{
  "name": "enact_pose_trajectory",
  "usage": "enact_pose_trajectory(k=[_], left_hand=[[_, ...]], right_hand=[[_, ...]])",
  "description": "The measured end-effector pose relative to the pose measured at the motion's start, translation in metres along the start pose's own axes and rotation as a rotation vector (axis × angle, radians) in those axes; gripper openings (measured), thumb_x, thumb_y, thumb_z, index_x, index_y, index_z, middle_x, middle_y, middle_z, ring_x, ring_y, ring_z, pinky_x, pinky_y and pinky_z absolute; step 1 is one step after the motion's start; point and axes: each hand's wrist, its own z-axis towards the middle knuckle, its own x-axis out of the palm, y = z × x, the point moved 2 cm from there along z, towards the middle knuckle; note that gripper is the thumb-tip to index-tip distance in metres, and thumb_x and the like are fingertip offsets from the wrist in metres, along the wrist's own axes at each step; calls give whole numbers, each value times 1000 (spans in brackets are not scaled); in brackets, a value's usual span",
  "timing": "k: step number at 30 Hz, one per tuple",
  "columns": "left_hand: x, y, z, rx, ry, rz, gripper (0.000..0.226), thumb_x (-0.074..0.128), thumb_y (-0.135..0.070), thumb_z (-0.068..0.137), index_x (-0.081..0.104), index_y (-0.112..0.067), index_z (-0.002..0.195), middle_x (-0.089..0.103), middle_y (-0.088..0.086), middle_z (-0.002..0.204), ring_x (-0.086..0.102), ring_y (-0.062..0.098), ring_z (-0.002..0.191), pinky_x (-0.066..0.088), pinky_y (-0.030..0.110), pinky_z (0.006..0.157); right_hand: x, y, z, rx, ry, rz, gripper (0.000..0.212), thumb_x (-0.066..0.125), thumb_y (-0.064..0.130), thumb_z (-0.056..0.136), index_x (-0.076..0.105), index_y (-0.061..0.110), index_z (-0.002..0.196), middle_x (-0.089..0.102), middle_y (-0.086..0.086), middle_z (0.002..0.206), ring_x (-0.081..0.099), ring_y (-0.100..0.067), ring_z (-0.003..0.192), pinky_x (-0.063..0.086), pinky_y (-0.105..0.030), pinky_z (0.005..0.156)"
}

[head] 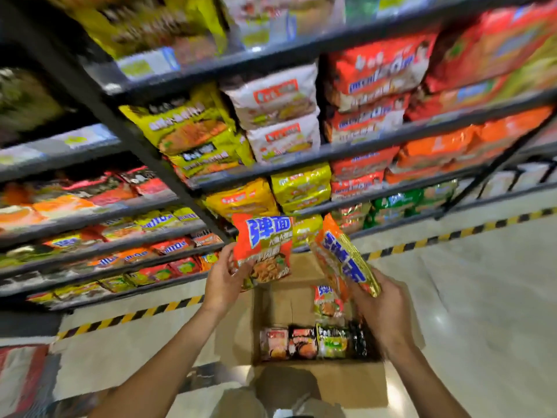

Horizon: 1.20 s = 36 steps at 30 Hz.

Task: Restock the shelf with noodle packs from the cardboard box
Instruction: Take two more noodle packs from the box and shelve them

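Observation:
My left hand [221, 285] grips an orange noodle pack [262, 248] with blue lettering, held upright above the open cardboard box [319, 384]. My right hand [382, 309] holds a second orange noodle pack [343, 257], tilted edge-on. Inside the box, one more orange pack [327, 300] leans against the wall and a row of several mixed packs [313, 342] stands along the near side. The dark metal shelf [271, 168] rises in front, filled with noodle packs.
Yellow, white, red and orange multi-packs fill the shelf tiers. A yellow-and-black hazard strip [452, 233] runs along the shelf base on the pale tiled floor [482, 312]. A red-and-white bag [21, 378] lies at the lower left.

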Motion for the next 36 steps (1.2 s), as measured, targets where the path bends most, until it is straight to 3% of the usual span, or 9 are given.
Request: enact_pose_trajectory(k=[4,6,9,11,13,21,26,31,36], left_hand=[[-33,-30,-36,83,-96,-38,40,68,-14,90,55,-21,127,71,-3,118,68,8,107,55,26,89],[-50,-38,-55,110,-145,-47,44,68,-18,90,53,-23,131,69,-4,120,68,6,108,56,23,87],[-75,-37,-79,135,-234,-68,46,68,-17,91,52,-16,135,69,-2,120,67,8,109,55,19,83],[-92,-35,-94,144,-297,-105,47,68,-17,90,53,-15,134,69,0,121,67,10,110,56,20,84],[-109,-31,-108,136,-349,-165,45,68,-14,90,53,-17,133,68,1,121,67,12,111,56,22,85],[-211,-7,-167,198,-482,-245,47,67,-20,92,51,-20,137,69,-3,121,67,12,113,58,32,90],[-294,15,-201,277,-539,-266,40,68,-16,92,56,-27,129,71,-8,117,67,13,111,54,20,87],[-391,42,-238,314,-591,-283,47,70,-19,91,53,-22,134,70,-5,119,66,12,113,57,30,92],[-478,56,-277,351,-660,-267,48,69,-24,90,53,-22,135,70,-8,119,66,8,112,56,22,88]], right_hand=[[-6,43,-6,-105,35,-26,31,78,40,82,74,28,110,74,15,75,68,3,67,58,-31,58],[0,60,-4,-150,61,-28,26,79,35,82,75,27,107,73,17,71,67,4,66,52,-21,54],[17,87,-5,-226,120,-46,42,78,45,80,73,25,116,73,16,78,66,1,67,50,-18,54],[31,100,-9,-288,145,-88,60,71,64,75,71,26,120,75,13,88,66,-3,72,56,-30,64],[46,113,-15,-307,167,-91,62,74,60,76,69,21,124,76,7,100,63,-6,77,55,-30,72],[112,175,-76,-420,269,-136,71,76,54,77,60,18,136,75,3,97,65,-10,70,46,-18,51],[158,229,-138,-519,252,-143,60,76,48,79,66,18,129,73,9,89,68,-8,74,50,-22,55],[216,279,-207,-578,260,-88,51,80,38,79,69,15,123,70,17,86,68,-4,79,52,-23,58],[271,318,-261,-585,283,-47,53,78,41,76,70,13,120,71,12,83,70,-8,76,58,-34,58]])
